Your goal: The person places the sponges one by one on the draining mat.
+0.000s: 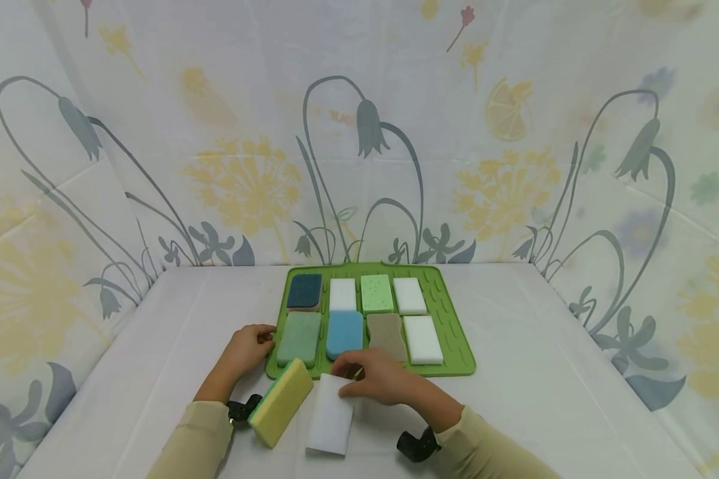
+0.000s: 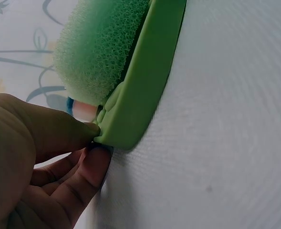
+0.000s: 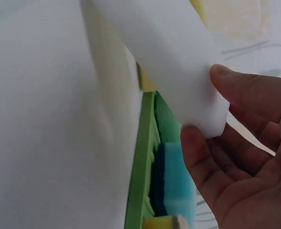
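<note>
My right hand [image 1: 383, 378] pinches the end of a white melamine sponge [image 1: 331, 419], just in front of a green drying mat [image 1: 458, 349]. In the right wrist view, thumb and fingers press the end of this white block [image 3: 178, 62] from opposite sides. The mat's left rim [image 2: 142, 105] lies between the thumb and fingers of my left hand [image 1: 247, 349], beside a pale green sponge [image 1: 299, 338]. In front of the mat, a yellow sponge [image 1: 284, 402] with a green scouring side leans at a slant near my left wrist.
Two rows of sponges lie on the mat. The back row has a dark blue one [image 1: 304, 291], a speckled green one [image 1: 376, 293] and white ones [image 1: 410, 296]. In front are a blue one [image 1: 344, 334] and a brown one [image 1: 386, 336]. A patterned curtain [image 1: 365, 166] stands behind.
</note>
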{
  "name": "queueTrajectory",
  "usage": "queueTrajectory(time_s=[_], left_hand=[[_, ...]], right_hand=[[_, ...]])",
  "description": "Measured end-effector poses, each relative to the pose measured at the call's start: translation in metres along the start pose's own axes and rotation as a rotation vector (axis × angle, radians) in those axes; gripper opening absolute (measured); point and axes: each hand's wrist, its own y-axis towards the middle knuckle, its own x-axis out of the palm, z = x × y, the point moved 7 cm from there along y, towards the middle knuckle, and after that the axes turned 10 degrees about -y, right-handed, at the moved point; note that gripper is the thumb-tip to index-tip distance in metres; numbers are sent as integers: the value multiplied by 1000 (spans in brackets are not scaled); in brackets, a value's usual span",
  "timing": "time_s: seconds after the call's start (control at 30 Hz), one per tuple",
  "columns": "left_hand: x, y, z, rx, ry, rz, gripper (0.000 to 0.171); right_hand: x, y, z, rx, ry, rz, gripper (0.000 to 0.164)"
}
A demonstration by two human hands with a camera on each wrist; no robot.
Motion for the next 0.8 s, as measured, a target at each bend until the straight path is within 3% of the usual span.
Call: queueTrajectory(time_s=[0.17,0.43,0.8], left_hand=[[0,-1,-1,-3,1,6,37],[0,0,0,5,3,10,36],[1,0,0,-17,5,-1,36]], right_hand=[[-9,-5,6,-28,21,-8,26],[-35,-17,17,16,7,-4,24],[-71,-27,30,10,-4,49,24]])
